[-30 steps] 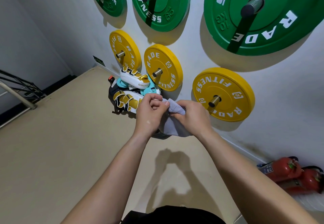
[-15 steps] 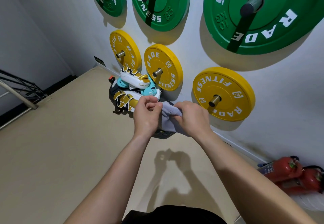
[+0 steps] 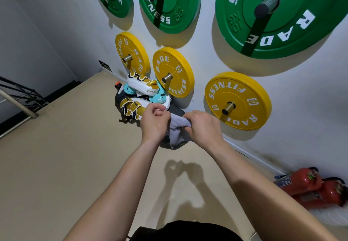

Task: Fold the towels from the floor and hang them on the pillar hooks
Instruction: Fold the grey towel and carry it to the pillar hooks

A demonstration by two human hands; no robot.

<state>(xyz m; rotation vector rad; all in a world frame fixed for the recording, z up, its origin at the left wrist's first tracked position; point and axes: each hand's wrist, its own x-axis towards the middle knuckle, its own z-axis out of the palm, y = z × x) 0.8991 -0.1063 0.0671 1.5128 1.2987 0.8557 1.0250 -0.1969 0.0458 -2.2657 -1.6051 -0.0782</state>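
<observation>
**First onlooker:** Grey towel (image 3: 178,127), all bunched up. Where is it, exactly?

**Second onlooker:** In the air, just left of and a little below the nearest yellow plate (image 3: 238,100) on the wall, held between a person's two bare hands. The left hand (image 3: 154,123) pinches one edge with its fingers (image 3: 160,111) curled. The right hand (image 3: 204,125), the one closer to the plate, has its fingers clenched round the cloth.

**First onlooker:** And around them?

**Second onlooker:** Left of that plate, a heap of gold-and-white and teal boxing pads (image 3: 143,97) sits on the beige floor (image 3: 66,156) against the wall. Above the plate hang green plates (image 3: 278,14). Well to its right and lower down, two red fire extinguishers (image 3: 308,186) lie on the floor.
</observation>
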